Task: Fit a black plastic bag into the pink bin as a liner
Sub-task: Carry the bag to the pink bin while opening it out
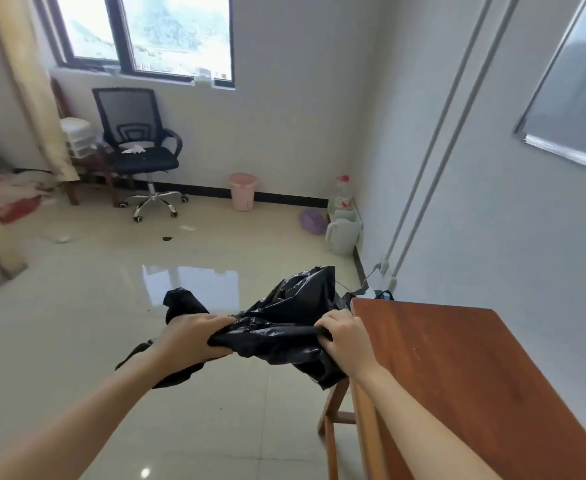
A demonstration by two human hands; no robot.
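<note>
**A:** Where is the black plastic bag (286, 327) now, if we take the wooden table (457, 375) as our reference?

**B:** It hangs in the air just to the left of the table's far corner, held between both hands. The left hand (194, 336) has its fingers closed around a gathered bunch of the film, on the side away from the table. The right hand (345, 332) is next to the table edge, and its fingers are curled and pinching the film too.

**A:** And the pink bin (243, 191)?

**B:** Well apart from the table, across the floor, standing upright against the far wall and to the right of the office chair (139, 147). It seems to have no liner inside, but from this distance I cannot tell for sure.

**A:** How do you think the bag will handle?

**B:** I judge it is very light, soft and without any stiffness. It is crumpled and keeps no shape by itself. The film looks glossy, so it may slip between the fingers, and thin film can tear if it is pulled hard.

**A:** Where should one take hold?

**B:** At the open mouth, I think, one hand on each side of the rim, so the mouth can be spread over the bin. In this bunch I cannot see where the mouth is, so the person probably has to find it first.
</note>
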